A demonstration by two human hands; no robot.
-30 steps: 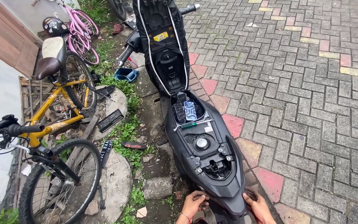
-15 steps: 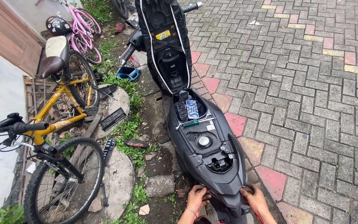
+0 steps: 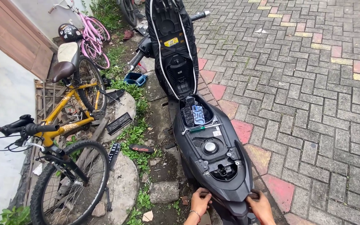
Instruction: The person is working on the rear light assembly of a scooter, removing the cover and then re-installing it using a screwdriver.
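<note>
A black scooter (image 3: 213, 158) stands on the edge of a brick pavement, its seat (image 3: 173, 46) flipped up and forward. The open under-seat compartment (image 3: 194, 114) holds a blue patterned item and dark things; a round fuel cap (image 3: 210, 147) lies behind it. My left hand (image 3: 199, 201) grips the lower left edge of the rear body panel. My right hand (image 3: 261, 205) holds the panel's right rear edge. Both hands' fingers curl onto the black plastic at the tail.
A yellow bicycle (image 3: 63, 137) leans at the left beside a wall. A pink bicycle (image 3: 90, 35) with a helmet stands farther back. Flat stones (image 3: 123, 183), grass, a blue container (image 3: 135, 78) and a black plate lie between bicycle and scooter. Brick paving (image 3: 313, 104) spreads right.
The view has shifted slightly back and down. Both hands have slid a little forward along the tail panel's edges and stay on it.
</note>
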